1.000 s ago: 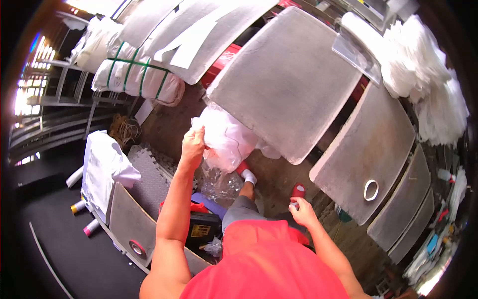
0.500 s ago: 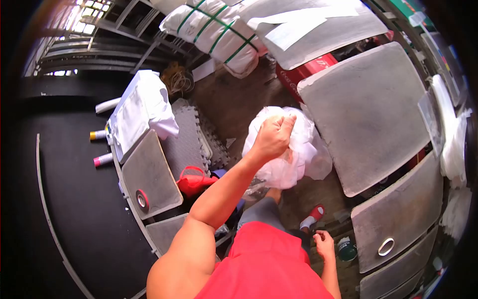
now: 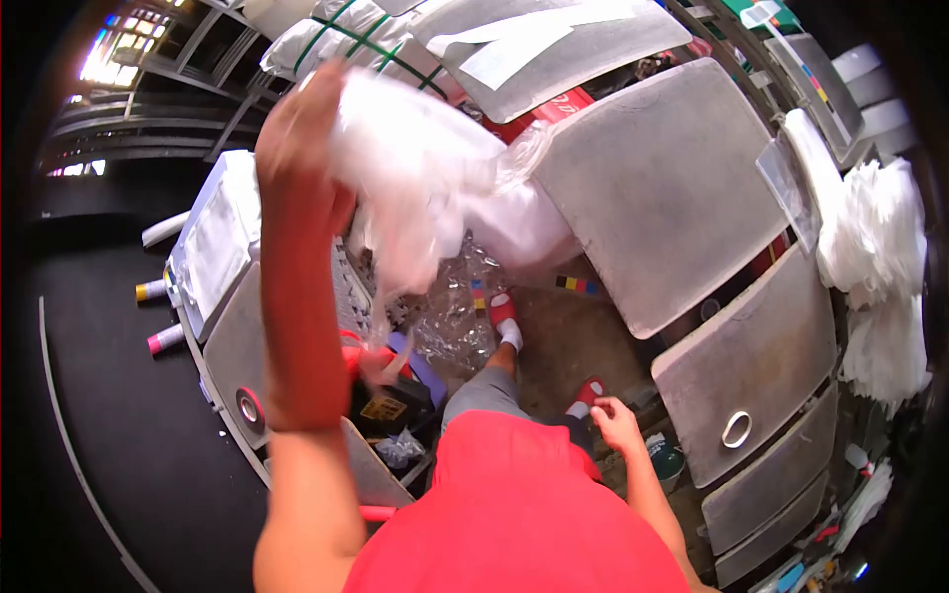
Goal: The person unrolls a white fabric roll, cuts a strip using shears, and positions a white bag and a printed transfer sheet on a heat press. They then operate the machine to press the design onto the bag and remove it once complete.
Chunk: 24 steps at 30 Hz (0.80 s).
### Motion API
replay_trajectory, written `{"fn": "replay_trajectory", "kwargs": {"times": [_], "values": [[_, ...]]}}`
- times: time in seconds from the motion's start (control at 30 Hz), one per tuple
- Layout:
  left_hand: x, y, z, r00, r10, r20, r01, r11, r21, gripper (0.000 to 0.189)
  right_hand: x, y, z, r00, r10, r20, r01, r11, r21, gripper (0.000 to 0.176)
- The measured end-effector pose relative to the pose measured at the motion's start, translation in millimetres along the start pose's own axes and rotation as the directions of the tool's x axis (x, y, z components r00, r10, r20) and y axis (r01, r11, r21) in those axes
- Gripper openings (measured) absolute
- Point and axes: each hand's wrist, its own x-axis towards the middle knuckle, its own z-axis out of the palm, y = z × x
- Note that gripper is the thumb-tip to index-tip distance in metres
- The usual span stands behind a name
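At the upper left, my left hand (image 3: 304, 119) is raised and closed on bunched white translucent plastic (image 3: 415, 158), which spreads out to the right. Motion blurs both the hand and the plastic. Loose strips of it hang down beside my forearm. Clear crinkled plastic (image 3: 457, 311) lies lower down, near my forward foot in a red slipper (image 3: 502, 308). My right hand (image 3: 617, 425) hangs low by my side with loosely bent fingers and nothing visible in it, near the other red slipper (image 3: 590, 390).
Grey boards (image 3: 662, 198) line the right side, one bearing a white tape roll (image 3: 735, 429). White plastic (image 3: 880, 227) hangs at the far right. A black surface (image 3: 129, 395) and a board with a red-rimmed roll (image 3: 251, 407) are on the left. A green tin (image 3: 664, 460) stands on the floor.
My left hand has moved up and left, pulling the white plastic from a bundle into a spread sheet. Clear plastic and my forward slipper now show below. My right hand still hangs low.
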Motion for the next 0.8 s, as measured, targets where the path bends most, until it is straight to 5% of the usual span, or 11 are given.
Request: {"fn": "replay_trajectory", "kwargs": {"times": [0.13, 0.17, 0.23, 0.27, 0.33, 0.5, 0.53, 0.6, 0.67, 0.73, 0.8], "values": [[55, 23, 12, 0.864, 0.152, 0.479, -0.431, 0.713, 0.552, 0.023, 9, -69, -11, 0.987, -0.158, -0.014, 0.158, 0.985, 0.063, 0.033], [56, 29, 21, 0.868, 0.329, 0.373, -0.497, 0.571, 0.653, 0.026, 16, -82, -13, 0.930, -0.342, -0.136, 0.344, 0.939, -0.010, 0.035], [59, 47, 35, 0.910, 0.307, 0.277, -0.407, 0.783, 0.470, 0.029, 22, -119, -19, 0.938, -0.311, -0.151, 0.316, 0.949, 0.009, 0.051], [61, 75, 46, 0.728, 0.535, 0.429, -0.647, 0.331, 0.687, 0.025, 36, -140, -18, 0.885, -0.427, -0.188, 0.431, 0.902, -0.022, 0.057], [53, 117, 45, 0.294, 0.489, 0.821, -0.453, -0.685, 0.570, 0.027, 40, -183, -11, 0.850, -0.497, -0.175, 0.502, 0.865, -0.015, 0.074], [50, 240, 29, 0.402, 0.649, 0.646, -0.637, -0.309, 0.707, 0.027, 87, -287, 29, 0.652, -0.732, -0.199, 0.706, 0.682, -0.194, 0.129], [49, 267, 14, 0.435, 0.653, 0.620, -0.629, -0.272, 0.729, 0.027, 93, -308, 36, 0.740, -0.641, -0.203, 0.639, 0.764, -0.084, 0.135], [50, 317, -27, 0.519, 0.658, 0.545, -0.608, -0.164, 0.777, 0.028, 125, -332, 53, 0.709, -0.604, -0.364, 0.594, 0.790, -0.152, 0.126], [57, 368, -84, 0.636, 0.636, 0.437, -0.558, -0.012, 0.830, 0.028, 166, -346, 59, 0.726, -0.591, -0.352, 0.542, 0.807, -0.235, 0.078], [68, 407, -147, 0.773, 0.557, 0.302, -0.462, 0.168, 0.871, 0.029, 200, -377, 59, 0.540, -0.830, -0.139, 0.638, 0.511, -0.576, 0.025], [76, 437, -217, 0.891, 0.411, 0.193, -0.348, 0.345, 0.872, 0.031, 183, -410, 65, 0.430, -0.791, -0.436, 0.772, 0.573, -0.277, 0.013]]}}
